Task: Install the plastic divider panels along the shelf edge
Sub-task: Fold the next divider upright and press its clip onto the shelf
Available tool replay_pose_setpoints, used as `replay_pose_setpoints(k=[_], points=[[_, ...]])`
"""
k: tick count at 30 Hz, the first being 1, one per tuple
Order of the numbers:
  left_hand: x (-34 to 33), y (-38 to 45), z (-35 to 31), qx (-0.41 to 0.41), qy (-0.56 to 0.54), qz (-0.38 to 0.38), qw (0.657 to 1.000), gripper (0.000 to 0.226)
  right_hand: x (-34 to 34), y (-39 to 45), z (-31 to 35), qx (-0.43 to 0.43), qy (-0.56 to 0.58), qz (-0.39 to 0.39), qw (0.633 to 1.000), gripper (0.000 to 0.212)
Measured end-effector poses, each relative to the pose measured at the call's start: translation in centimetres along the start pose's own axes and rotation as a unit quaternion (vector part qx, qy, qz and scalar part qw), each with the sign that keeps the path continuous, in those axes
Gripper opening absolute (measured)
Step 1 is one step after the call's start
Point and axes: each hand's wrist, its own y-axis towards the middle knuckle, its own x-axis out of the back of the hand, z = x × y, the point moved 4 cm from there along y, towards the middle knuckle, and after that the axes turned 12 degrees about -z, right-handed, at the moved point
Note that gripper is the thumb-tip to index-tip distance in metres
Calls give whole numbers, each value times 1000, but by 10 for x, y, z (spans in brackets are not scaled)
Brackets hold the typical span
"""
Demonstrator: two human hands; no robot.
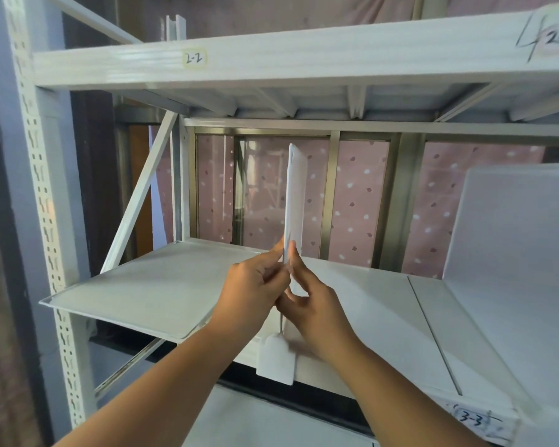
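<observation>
A white plastic divider panel [295,195] stands upright and edge-on to me on the white metal shelf [368,304]. Its white hooked foot [276,359] hangs over the shelf's front edge. My left hand [250,290] pinches the panel's near edge from the left. From the right, my right hand [310,303] grips the same edge just below. A second white divider panel [513,227] stands upright on the shelf at the right. Another flat white panel [136,291] lies on the shelf's left part, overhanging the front.
The upper shelf beam [271,62] labelled 2-2 runs overhead. A perforated white upright [42,201] stands at the left, with a diagonal brace [142,195] behind it. A label 3-3 [475,422] is on the front edge at lower right. A window with pink dotted curtain [359,195] is behind.
</observation>
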Motion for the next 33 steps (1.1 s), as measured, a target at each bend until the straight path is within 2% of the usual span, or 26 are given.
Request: replay_pose_setpoints(k=[5,12,16,19,22,24,26,29,31,33], points=[[1,-6,3,36,-16,35,999,38,0,-11,-4,-11,-27,-1,1000,83],[4,-19,2,68,-15,29,997,34,7,-17,-15,-51,-30,6,998,88],[16,-33,3,105,-11,-28,994,51,23,-16,-18,-48,-167,22,985,106],[27,-60,10,131,-14,-87,987,39,33,-15,-22,-67,-250,74,963,127],[32,-103,28,197,-46,-155,967,20,42,-17,-30,-75,-276,140,948,129],[27,-133,46,262,-73,-187,944,18,44,-19,-35,-70,-277,171,943,123],[15,-159,63,351,-137,-187,907,15,44,-20,-38,-64,-281,190,939,114],[-10,-182,78,470,-293,-155,818,26,42,-22,-41,-40,-320,204,925,111],[-23,-188,82,503,-398,-145,754,37,42,-23,-42,-22,-341,198,919,109],[-32,-187,85,508,-460,-140,714,45,40,-24,-41,1,-364,191,912,104]])
